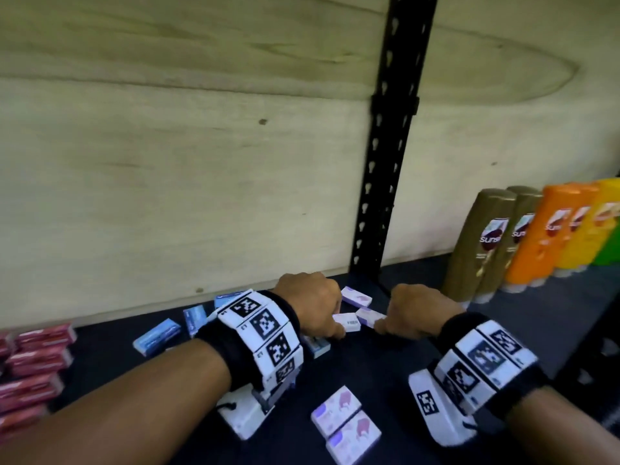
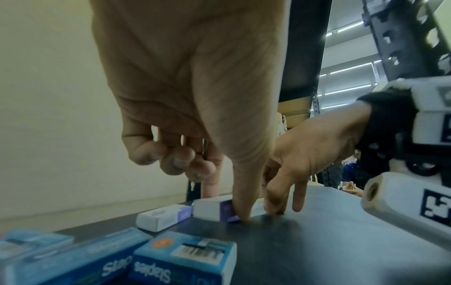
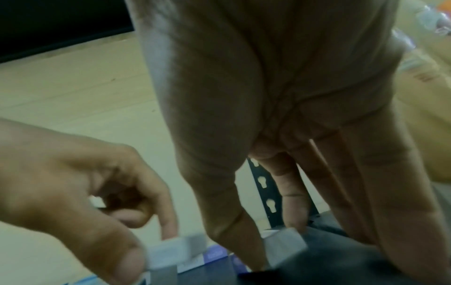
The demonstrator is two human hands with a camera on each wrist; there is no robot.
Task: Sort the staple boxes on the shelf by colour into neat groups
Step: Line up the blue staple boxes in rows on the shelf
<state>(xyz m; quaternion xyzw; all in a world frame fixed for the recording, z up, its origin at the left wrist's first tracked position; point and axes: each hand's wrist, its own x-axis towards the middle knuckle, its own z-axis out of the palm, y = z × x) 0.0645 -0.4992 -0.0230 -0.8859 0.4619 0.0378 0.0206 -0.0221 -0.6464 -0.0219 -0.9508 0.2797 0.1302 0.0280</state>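
Small purple-and-white staple boxes lie at the back middle of the dark shelf (image 1: 419,441). My left hand (image 1: 335,327) pinches one purple box (image 2: 209,209) between thumb and forefinger, its other fingers curled. Just to the right, my right hand (image 1: 380,325) pinches a second purple box (image 3: 284,244) between thumb and forefinger; both boxes rest on the shelf. A third purple box (image 1: 356,296) lies behind them. Two more purple boxes (image 1: 345,424) sit side by side near the front. Blue boxes (image 1: 156,336) lie left of my left hand, and red boxes (image 1: 37,360) are grouped at the far left.
Gold, orange and yellow shampoo bottles (image 1: 496,243) stand in a row at the right. A black slotted upright (image 1: 379,182) runs up the pale wooden back panel just behind my hands. A blue box (image 2: 183,256) lies directly under my left wrist.
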